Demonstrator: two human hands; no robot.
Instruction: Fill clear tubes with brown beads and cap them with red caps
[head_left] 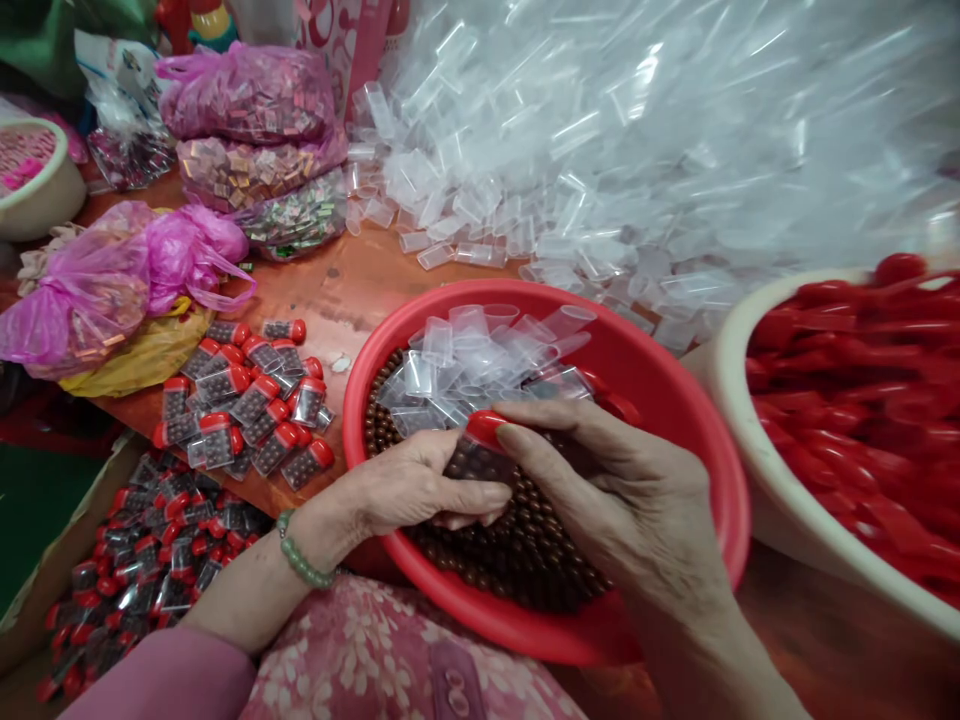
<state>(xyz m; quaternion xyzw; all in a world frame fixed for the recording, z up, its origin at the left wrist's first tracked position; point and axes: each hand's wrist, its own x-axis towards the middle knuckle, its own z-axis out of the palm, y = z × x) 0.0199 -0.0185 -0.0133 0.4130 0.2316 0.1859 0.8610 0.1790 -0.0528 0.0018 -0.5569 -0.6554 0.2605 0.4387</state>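
Over a red basin point(360, 420), my left hand point(420, 485) is closed around a small clear plastic container point(480, 462) with dark balls in it. My right hand point(622, 480) pinches the red cap point(486, 426) at the container's top between thumb and fingers. Below both hands, loose brown balls point(517, 560) fill the lower part of the basin. Clear empty tubes point(465, 365) are heaped on the balls at the far side. A few red caps point(611, 395) lie partly hidden behind my right hand.
Capped, filled containers point(259, 395) lie on the table at left, with more in a box point(165, 540) below. A large heap of clear tubes point(637, 130) covers the back. At right stands a cream tub point(731, 360) of red caps. Pink bags point(247, 90) sit back left.
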